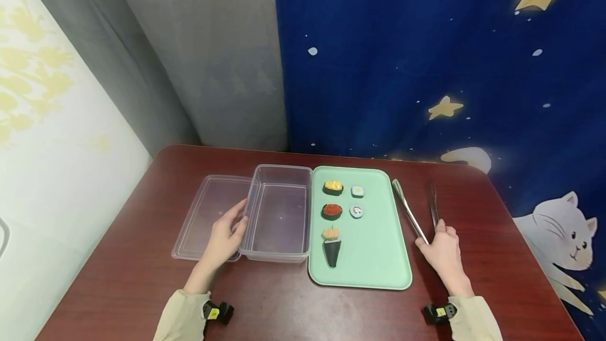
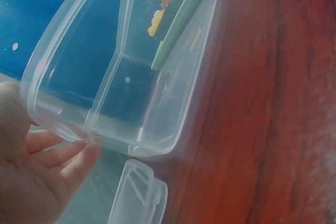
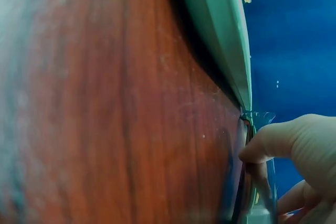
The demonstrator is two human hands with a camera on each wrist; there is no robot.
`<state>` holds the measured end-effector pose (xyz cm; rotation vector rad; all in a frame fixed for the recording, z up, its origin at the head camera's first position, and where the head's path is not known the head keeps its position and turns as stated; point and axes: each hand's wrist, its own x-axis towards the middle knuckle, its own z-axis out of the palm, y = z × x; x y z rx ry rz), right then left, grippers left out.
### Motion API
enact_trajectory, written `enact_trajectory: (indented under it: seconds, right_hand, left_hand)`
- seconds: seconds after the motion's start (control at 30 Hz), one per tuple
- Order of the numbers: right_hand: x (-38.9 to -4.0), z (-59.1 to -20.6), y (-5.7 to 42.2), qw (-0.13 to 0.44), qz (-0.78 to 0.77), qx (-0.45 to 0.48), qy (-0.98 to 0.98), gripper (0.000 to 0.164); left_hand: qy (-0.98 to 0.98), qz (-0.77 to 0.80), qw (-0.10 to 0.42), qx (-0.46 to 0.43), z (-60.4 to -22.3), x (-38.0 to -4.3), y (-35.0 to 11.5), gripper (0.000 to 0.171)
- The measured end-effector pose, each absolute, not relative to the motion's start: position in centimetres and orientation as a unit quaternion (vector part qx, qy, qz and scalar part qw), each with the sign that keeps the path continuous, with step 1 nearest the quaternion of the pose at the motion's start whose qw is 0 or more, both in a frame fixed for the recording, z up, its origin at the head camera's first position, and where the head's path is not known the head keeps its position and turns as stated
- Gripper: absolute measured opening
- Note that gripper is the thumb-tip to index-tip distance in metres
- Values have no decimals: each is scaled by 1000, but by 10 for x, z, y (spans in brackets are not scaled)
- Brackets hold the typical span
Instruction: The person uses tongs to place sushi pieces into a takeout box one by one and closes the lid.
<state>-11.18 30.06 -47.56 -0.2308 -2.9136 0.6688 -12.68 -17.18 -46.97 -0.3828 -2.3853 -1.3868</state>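
Note:
My left hand (image 1: 223, 237) touches the left wall of a clear plastic box (image 1: 279, 254), its fingers on the outside in the left wrist view. The box stands uncovered, with nothing seen inside. My right hand (image 1: 444, 252) grips metal tongs (image 1: 411, 216) at the right of a pale green tray (image 1: 379, 257); the two arms of the tongs are spread apart. Small sushi pieces lie on the tray: a yellow-topped one (image 1: 333, 187), a red-topped one (image 1: 331, 211), a dark cone hand roll (image 1: 332, 251) and two small rolls (image 1: 356, 211).
A clear lid (image 1: 201, 225) lies flat on the brown table (image 1: 284, 304), left of the box and partly beneath my left hand. The box and tray stand side by side. Behind the table hang a grey curtain and a blue curtain (image 1: 360, 67) with stars.

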Motion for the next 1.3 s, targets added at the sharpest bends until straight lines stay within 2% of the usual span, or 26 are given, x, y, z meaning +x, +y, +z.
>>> enact_trajectory:
  seconds: [0.23,0.37,0.53,0.63,0.87,1.1,1.3]
  right_hand:
    - [-111,-475,309,93,242,-58,-964,63]
    - [-111,-473,317,140,240,-25,-960,58]
    - [-117,-466,320,208,235,46,-948,54]
    - [-123,-461,318,226,237,96,-940,53]
    - [-138,-455,307,207,235,167,-935,56]
    - [-153,-454,296,170,239,207,-933,55]
    - [-164,-452,290,127,244,243,-930,54]
  left_hand:
    - [-838,-508,163,-113,-451,-119,-164,40]
    - [-837,-513,154,-113,-435,-113,-158,39]
    - [-836,-516,152,-110,-432,-113,-158,38]
    - [-834,-519,153,-110,-433,-113,-158,38]
    - [-831,-527,146,-105,-436,-114,-158,38]
    - [-842,-523,117,-58,-461,-133,-169,38]
    - [-872,-472,125,-31,-449,-150,-172,38]
